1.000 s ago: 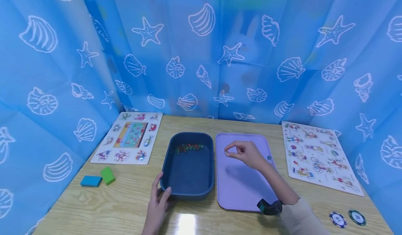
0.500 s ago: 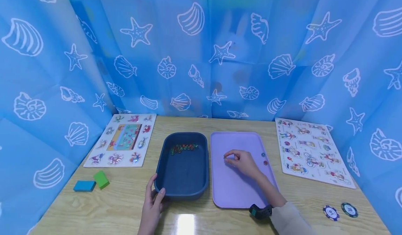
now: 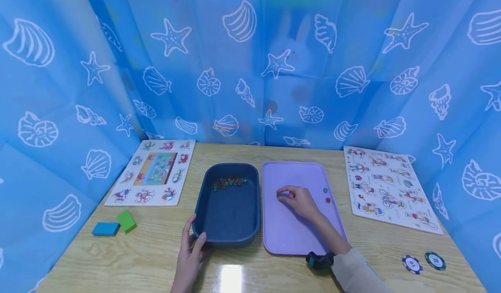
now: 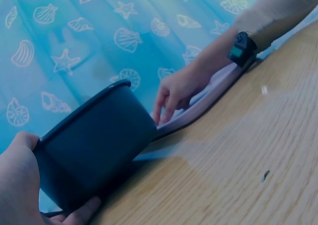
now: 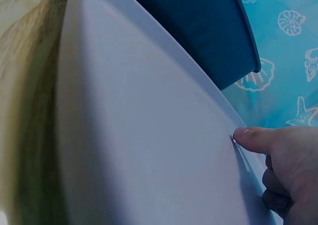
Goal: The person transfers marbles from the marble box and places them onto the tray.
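- The small beads [image 3: 228, 183] are round and glossy, red and green with some darker ones, gathered in an uneven band inside the dark blue tub [image 3: 230, 217], toward its far end.
- The tub is deep, with rounded corners, and stands just beside a flat lilac tray [image 3: 285, 238].
- On the tray, near its right edge, one green bead [image 3: 325, 190] and one red bead [image 3: 328, 200] lie a little apart.
- The left hand [image 3: 189, 250] grips the near left corner of the tub, its thumb and fingers around the wall.
- The right hand [image 3: 300, 203] is over the tray, thumb and forefinger bent toward each other; whether a bead is between them, I cannot tell.
- Compared with one second ago, the right hand is lower and nearer to the person.
- The red bead, not seen in that first frame, now shows beside the green one.
- The left hand keeps the same grip, and the band of beads looks unchanged.
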Demonstrator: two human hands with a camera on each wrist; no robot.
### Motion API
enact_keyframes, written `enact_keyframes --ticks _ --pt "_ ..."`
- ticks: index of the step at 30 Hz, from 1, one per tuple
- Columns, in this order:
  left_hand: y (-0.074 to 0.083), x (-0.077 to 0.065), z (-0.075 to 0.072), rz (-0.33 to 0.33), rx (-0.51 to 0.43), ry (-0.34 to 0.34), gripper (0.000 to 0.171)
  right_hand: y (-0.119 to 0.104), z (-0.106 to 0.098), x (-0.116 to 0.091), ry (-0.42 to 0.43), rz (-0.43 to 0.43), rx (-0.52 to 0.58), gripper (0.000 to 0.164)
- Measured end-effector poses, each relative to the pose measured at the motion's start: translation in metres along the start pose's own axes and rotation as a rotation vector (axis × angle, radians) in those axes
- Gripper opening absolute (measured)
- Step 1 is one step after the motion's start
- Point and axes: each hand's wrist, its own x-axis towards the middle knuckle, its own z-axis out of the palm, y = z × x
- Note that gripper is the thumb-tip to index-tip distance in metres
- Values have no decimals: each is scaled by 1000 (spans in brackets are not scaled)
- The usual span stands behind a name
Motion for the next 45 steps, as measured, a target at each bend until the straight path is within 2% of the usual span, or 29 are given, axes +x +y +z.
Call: enact_keyframes --ticks 6,11,15,19,25,32,38,45 --pt "-1 1 -1 26 -18 -7 54 -7 -8 -7 26 -12 -10 20" --pt "-1 0 -1 31 -12 -13 54 -28 -26 -10 41 -32 8 16" --pt "-1 1 -2 40 -1 -10 54 -54 -36 2 46 -94 35 17" --pt "0 1 -5 47 4 -8 54 -83 -35 26 15 -192 64 19" --pt "-1 3 -4 62 -11 -16 54 -122 -23 66 -143 -277 -10 18" --pt "-1 1 -6 53 -10 -33 53 -150 6 104 -349 -372 -111 22" --pt "-1 3 -7 54 -16 -42 53 -154 34 126 -489 -400 -117 21" --pt "-5 5 -5 84 -31 -37 54 -152 57 140 -644 -379 -194 18"
